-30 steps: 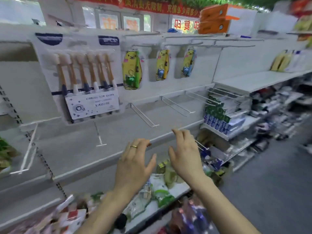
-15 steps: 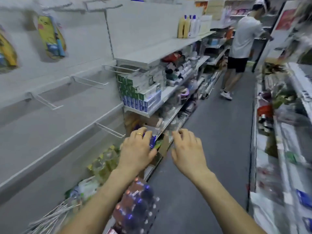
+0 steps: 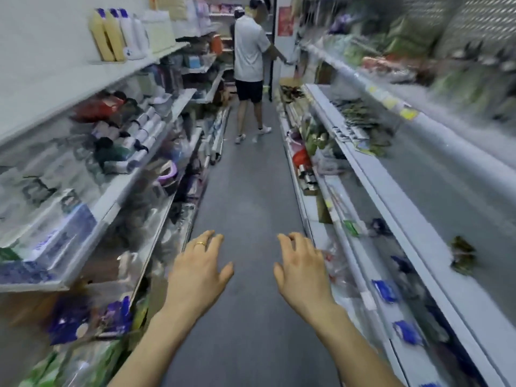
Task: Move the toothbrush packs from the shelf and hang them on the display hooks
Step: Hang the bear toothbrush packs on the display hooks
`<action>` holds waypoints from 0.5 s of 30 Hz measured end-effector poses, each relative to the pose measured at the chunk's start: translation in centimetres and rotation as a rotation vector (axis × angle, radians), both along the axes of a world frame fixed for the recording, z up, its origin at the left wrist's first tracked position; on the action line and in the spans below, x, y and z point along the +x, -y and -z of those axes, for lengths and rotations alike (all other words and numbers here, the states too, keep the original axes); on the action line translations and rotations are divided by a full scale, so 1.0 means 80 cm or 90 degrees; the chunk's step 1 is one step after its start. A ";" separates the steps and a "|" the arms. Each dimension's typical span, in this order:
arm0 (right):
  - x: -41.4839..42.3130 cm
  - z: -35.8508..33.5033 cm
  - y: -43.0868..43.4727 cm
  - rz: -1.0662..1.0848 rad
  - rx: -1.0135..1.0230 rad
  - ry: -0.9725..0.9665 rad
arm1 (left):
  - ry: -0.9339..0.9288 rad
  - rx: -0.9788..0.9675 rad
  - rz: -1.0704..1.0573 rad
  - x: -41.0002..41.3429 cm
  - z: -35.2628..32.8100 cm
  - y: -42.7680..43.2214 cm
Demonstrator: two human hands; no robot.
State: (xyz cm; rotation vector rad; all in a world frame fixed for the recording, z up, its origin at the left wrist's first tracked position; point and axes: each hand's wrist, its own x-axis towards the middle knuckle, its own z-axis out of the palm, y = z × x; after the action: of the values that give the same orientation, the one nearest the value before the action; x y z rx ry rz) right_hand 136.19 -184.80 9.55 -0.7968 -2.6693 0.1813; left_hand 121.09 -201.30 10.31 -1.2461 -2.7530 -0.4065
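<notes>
The left grip (image 3: 199, 270) is wide and empty: palm down, fingers loosely spread, thumb out toward the right, a gold ring (image 3: 200, 243) on one finger. The right grip (image 3: 303, 270) is likewise wide and holds nothing, palm down, its fingers bent a little at the tips. The two hang side by side, apart, touching no goods, both over the grey floor (image 3: 251, 191) of a shop aisle. Bare forearms come in from the bottom edge.

Where the toothbrush packs and hooks are cannot be told from this view; much of it is blurred.

Left of the left grip runs a white shelf unit (image 3: 111, 210) in several tiers. Its low tier near the wrist carries purple packs (image 3: 117, 317). The tier above has blue and white boxes (image 3: 64, 233). Higher up, dark bottles (image 3: 145, 129) with white ends lie on their sides. The top tier bears upright yellow bottles (image 3: 107, 34) beside white ones.

Right of the right grip runs a second unit (image 3: 363, 174) of long pale shelves. It has small blue packs (image 3: 385, 291) near the grip and a red item (image 3: 301, 157) farther along. The green goods on its upper tiers are too smeared to name.

Far down the aisle a person (image 3: 248, 51) in a white shirt and dark shorts stands with back turned, one arm reaching toward the right-hand unit.
</notes>
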 end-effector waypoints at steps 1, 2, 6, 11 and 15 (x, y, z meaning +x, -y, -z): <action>-0.011 0.000 -0.029 0.036 -0.010 -0.002 | 0.005 0.009 0.019 -0.021 0.001 -0.031; -0.021 -0.001 -0.057 0.071 -0.023 -0.005 | 0.009 0.019 0.038 -0.040 0.000 -0.062; -0.062 -0.024 -0.156 0.163 -0.017 -0.038 | 0.001 0.047 0.119 -0.111 -0.020 -0.187; -0.106 -0.039 -0.267 0.276 -0.015 -0.058 | -0.014 0.064 0.234 -0.177 -0.046 -0.338; -0.146 -0.033 -0.353 0.324 -0.005 -0.058 | -0.019 0.070 0.318 -0.229 -0.047 -0.456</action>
State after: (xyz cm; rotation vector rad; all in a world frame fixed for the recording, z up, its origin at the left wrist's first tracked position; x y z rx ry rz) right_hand 124.50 -156.58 12.17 -1.3967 -2.2929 0.0942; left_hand 102.81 -164.79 14.04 -1.8835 -2.3290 -0.5592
